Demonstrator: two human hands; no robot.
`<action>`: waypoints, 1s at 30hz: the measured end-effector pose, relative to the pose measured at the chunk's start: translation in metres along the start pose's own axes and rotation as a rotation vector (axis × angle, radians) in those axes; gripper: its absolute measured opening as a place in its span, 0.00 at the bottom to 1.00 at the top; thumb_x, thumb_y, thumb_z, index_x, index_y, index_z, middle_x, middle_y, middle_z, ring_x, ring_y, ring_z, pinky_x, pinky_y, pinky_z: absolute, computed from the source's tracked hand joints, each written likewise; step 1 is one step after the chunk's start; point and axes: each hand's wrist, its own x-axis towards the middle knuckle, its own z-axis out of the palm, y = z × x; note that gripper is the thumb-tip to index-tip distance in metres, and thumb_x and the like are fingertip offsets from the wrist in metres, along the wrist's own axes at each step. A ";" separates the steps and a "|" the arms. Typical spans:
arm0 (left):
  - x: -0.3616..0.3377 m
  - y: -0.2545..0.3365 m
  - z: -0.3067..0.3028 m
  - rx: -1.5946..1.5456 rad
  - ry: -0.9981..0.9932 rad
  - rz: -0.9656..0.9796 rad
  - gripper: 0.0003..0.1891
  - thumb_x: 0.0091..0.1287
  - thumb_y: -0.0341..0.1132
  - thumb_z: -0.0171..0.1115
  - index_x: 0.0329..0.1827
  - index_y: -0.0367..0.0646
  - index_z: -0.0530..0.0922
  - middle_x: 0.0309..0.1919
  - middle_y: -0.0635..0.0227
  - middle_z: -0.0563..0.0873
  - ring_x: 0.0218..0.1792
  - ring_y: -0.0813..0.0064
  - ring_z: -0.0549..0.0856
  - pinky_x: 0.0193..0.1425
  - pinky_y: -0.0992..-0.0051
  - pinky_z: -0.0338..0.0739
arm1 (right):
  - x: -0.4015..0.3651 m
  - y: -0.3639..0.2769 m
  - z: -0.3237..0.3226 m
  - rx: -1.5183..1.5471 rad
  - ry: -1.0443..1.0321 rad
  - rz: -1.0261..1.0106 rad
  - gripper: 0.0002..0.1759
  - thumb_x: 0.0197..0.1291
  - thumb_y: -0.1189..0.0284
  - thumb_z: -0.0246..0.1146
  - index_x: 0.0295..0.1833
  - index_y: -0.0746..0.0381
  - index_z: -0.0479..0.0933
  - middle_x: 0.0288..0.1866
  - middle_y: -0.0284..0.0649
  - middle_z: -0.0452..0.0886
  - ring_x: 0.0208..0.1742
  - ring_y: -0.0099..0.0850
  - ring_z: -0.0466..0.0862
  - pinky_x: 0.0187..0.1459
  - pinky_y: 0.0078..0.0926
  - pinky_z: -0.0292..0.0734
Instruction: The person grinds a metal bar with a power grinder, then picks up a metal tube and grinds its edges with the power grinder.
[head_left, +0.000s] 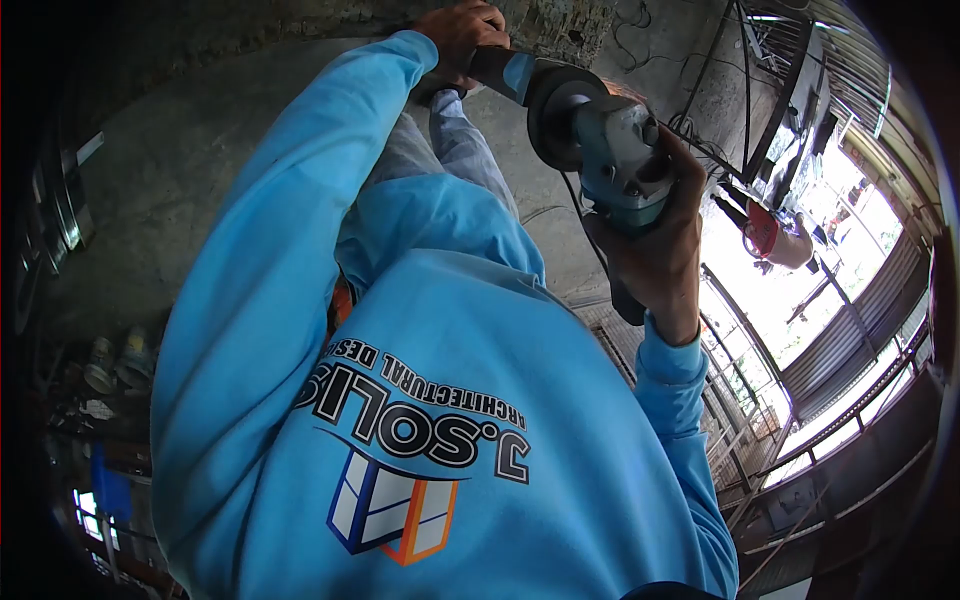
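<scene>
My right hand (655,225) is wrapped round an angle grinder (625,160) with a teal and grey body. Its round disc (560,115) is beside the end of a dark metal piece (497,72), and an orange glow of sparks shows behind the grinder head. My left hand (462,38) is closed on or against that metal piece at the top; its fingers are partly hidden. Where disc and metal meet cannot be made out clearly. The grinder's dark handle end hangs below my right palm.
My legs (465,145) are just below the work, over a grey concrete floor (280,110). Cables (690,125) lie at the upper right. Containers (100,365) stand at the left. A blurred red shape (762,230) is by the bright opening with metal framing.
</scene>
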 end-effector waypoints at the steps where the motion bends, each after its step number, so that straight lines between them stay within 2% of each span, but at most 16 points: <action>1: 0.001 -0.002 0.001 0.001 0.001 0.000 0.08 0.72 0.47 0.65 0.42 0.60 0.90 0.53 0.68 0.86 0.61 0.59 0.82 0.65 0.53 0.79 | 0.000 0.000 0.000 -0.001 0.003 -0.023 0.53 0.49 0.80 0.77 0.79 0.55 0.58 0.55 0.54 0.86 0.56 0.56 0.91 0.56 0.47 0.89; 3: 0.003 -0.007 0.007 0.040 0.015 0.056 0.08 0.73 0.47 0.65 0.42 0.60 0.90 0.51 0.68 0.86 0.60 0.59 0.83 0.64 0.53 0.80 | -0.004 0.002 -0.001 -0.001 0.003 -0.047 0.53 0.49 0.80 0.77 0.79 0.55 0.58 0.56 0.54 0.86 0.55 0.56 0.91 0.55 0.48 0.89; 5: 0.003 -0.016 0.017 0.044 0.051 0.097 0.08 0.72 0.48 0.65 0.42 0.60 0.90 0.51 0.68 0.86 0.59 0.59 0.83 0.64 0.54 0.80 | -0.017 0.002 -0.003 0.085 -0.076 0.108 0.57 0.42 0.82 0.79 0.80 0.55 0.61 0.60 0.49 0.78 0.65 0.48 0.84 0.61 0.46 0.84; 6: 0.003 -0.017 0.017 0.049 0.085 0.141 0.08 0.72 0.48 0.65 0.42 0.60 0.90 0.51 0.68 0.87 0.59 0.59 0.83 0.63 0.54 0.81 | -0.017 0.000 -0.004 0.085 -0.078 0.107 0.57 0.42 0.82 0.79 0.80 0.55 0.61 0.60 0.49 0.78 0.65 0.48 0.84 0.61 0.46 0.84; 8: 0.003 -0.019 0.017 0.040 0.083 0.144 0.08 0.72 0.47 0.65 0.41 0.60 0.90 0.51 0.68 0.87 0.58 0.59 0.84 0.62 0.54 0.81 | -0.018 -0.003 -0.006 0.016 -0.098 0.024 0.52 0.49 0.80 0.77 0.79 0.55 0.58 0.55 0.53 0.86 0.55 0.58 0.91 0.54 0.48 0.90; 11: 0.007 -0.033 0.033 0.043 0.102 0.173 0.07 0.71 0.47 0.66 0.40 0.60 0.90 0.50 0.68 0.87 0.58 0.59 0.84 0.62 0.54 0.81 | -0.010 -0.003 -0.003 -0.009 -0.046 -0.024 0.52 0.49 0.80 0.77 0.79 0.55 0.58 0.55 0.52 0.86 0.54 0.57 0.91 0.54 0.48 0.90; 13: 0.007 -0.022 0.024 0.055 0.126 0.195 0.07 0.70 0.47 0.67 0.40 0.60 0.89 0.50 0.68 0.87 0.58 0.59 0.84 0.61 0.54 0.81 | -0.003 -0.002 -0.001 0.003 -0.025 -0.012 0.52 0.49 0.80 0.77 0.79 0.55 0.58 0.55 0.51 0.86 0.54 0.57 0.91 0.55 0.48 0.90; 15: 0.000 -0.008 0.013 0.019 0.085 0.026 0.07 0.69 0.47 0.67 0.40 0.61 0.89 0.50 0.69 0.87 0.58 0.59 0.84 0.62 0.55 0.81 | -0.002 -0.002 -0.001 0.016 -0.008 -0.002 0.52 0.49 0.80 0.77 0.79 0.55 0.58 0.55 0.51 0.86 0.54 0.57 0.91 0.55 0.48 0.90; 25: 0.002 -0.011 0.014 0.070 0.064 0.102 0.07 0.71 0.47 0.66 0.42 0.61 0.89 0.53 0.69 0.86 0.62 0.60 0.82 0.66 0.51 0.79 | -0.012 -0.003 -0.007 0.011 -0.063 0.014 0.51 0.49 0.80 0.78 0.78 0.54 0.60 0.57 0.52 0.86 0.56 0.57 0.90 0.56 0.49 0.89; 30: 0.001 -0.002 0.001 0.077 -0.031 0.038 0.06 0.71 0.45 0.65 0.45 0.62 0.89 0.55 0.69 0.85 0.64 0.60 0.80 0.70 0.54 0.77 | 0.002 -0.002 -0.006 -0.015 -0.015 -0.035 0.50 0.50 0.79 0.78 0.78 0.54 0.61 0.59 0.53 0.85 0.55 0.58 0.90 0.55 0.49 0.91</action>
